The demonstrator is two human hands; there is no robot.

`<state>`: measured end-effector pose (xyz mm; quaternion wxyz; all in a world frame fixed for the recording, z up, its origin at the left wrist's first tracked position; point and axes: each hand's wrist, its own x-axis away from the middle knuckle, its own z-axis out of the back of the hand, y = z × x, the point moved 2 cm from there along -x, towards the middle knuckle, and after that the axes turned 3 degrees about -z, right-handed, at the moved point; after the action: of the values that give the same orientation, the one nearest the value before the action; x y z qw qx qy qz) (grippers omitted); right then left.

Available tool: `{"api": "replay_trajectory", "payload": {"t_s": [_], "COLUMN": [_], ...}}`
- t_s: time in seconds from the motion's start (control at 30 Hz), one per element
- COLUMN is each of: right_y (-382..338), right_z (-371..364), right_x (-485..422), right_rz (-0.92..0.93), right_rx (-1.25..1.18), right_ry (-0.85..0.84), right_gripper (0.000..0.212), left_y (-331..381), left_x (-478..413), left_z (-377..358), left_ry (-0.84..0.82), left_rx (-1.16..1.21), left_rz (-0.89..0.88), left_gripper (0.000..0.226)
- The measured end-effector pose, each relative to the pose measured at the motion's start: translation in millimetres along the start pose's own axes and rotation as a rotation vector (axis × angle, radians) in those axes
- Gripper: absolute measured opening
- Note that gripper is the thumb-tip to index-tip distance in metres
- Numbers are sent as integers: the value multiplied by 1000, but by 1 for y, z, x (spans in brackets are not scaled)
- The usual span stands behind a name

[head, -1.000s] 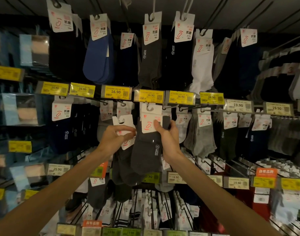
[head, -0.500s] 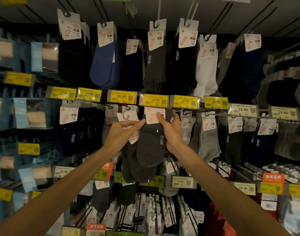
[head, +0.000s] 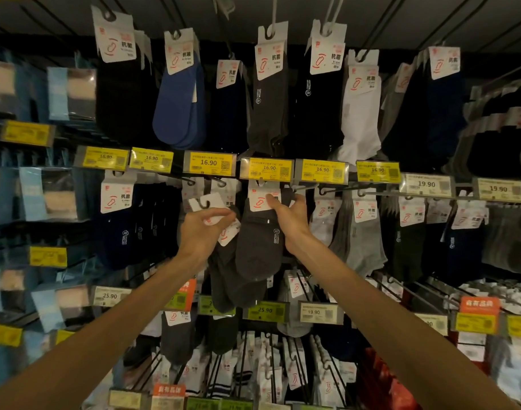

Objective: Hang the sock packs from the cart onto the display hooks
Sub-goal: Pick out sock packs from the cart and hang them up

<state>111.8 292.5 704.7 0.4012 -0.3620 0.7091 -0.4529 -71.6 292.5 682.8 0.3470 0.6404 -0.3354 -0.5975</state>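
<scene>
Head view: a dark grey sock pack (head: 257, 247) is held up at the centre of the picture, against the middle row of the display. Its white card (head: 260, 200) lies just under a yellow 16.90 price tag (head: 267, 170) at 12 o'clock. The card is pinched by the right hand (head: 293, 224) from 3 o'clock, with the thumb laid on the front and the fingers curled behind. Whether the card is threaded on a hook cannot be told. A bare display hook (head: 305, 187) is seen just above the right hand. At 9 o'clock of the pack, the left hand (head: 203, 232) is clamped on the white cards of a bunch of dark sock packs (head: 223, 282), which hangs down toward 6 o'clock. On the upper row, a blue pack (head: 179, 110) is hung at 11 o'clock and a white pack (head: 361, 119) at 1 o'clock.
</scene>
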Motion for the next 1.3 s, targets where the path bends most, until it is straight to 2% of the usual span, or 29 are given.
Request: {"api": "replay_trajectory", "payload": {"t_s": [0.1, 0.2, 0.27, 0.37, 0.57, 0.63, 0.73, 0.77, 0.83, 0.9, 0.97, 1.1, 1.23, 1.3], "right_y": [5, 10, 12, 16, 42, 53, 60, 58, 47, 32, 23, 21, 18, 15], "right_z": [-6, -11, -12, -12, -5, 6, 27, 33, 39, 38, 34, 28, 27, 26], "right_x": [-24, -45, -53, -60, -57, -52, -35, -24, 6, 39, 64, 84, 87, 87], "right_rz": [-52, -89, -73, -69, -126, -104, -35, -29, -36, -75, -111, -115, -85, -26], "right_rx": [80, 156, 244, 310, 356, 334, 247, 212, 171, 194, 256, 235, 222, 208], "right_ry": [28, 52, 74, 105, 149, 174, 219, 177, -48, -341, -525, -541, -475, -444], "right_gripper": [46, 48, 58, 76, 76, 65, 38, 30, 25, 35, 41, 44, 47, 39], "left_y": [-1, -1, 2, 6, 13, 18, 24, 24, 21, 19, 16, 14, 19, 24], "left_x": [-4, -7, -8, -4, 10, 14, 22, 23, 24, 26, 25, 23, 25, 25], "left_z": [5, 11, 13, 16, 18, 17, 15, 13, 9, 1, -8, -21, -34, -40], "left_ry": [104, 83, 74, 42, -90, -159, -228, -249, -289, -312, -316, -325, -317, -311], "left_rx": [-102, -214, -248, -202, -121, -94, 24, 47, 60, 62, 65, 114, 166, 162], "left_rz": [-58, -121, -128, -104, -36, -36, -11, -16, -27, -9, 18, 141, 245, 230], "left_gripper": [15, 17, 15, 12, 14, 33, 73, 84, 101, 111, 116, 113, 67, 56]}}
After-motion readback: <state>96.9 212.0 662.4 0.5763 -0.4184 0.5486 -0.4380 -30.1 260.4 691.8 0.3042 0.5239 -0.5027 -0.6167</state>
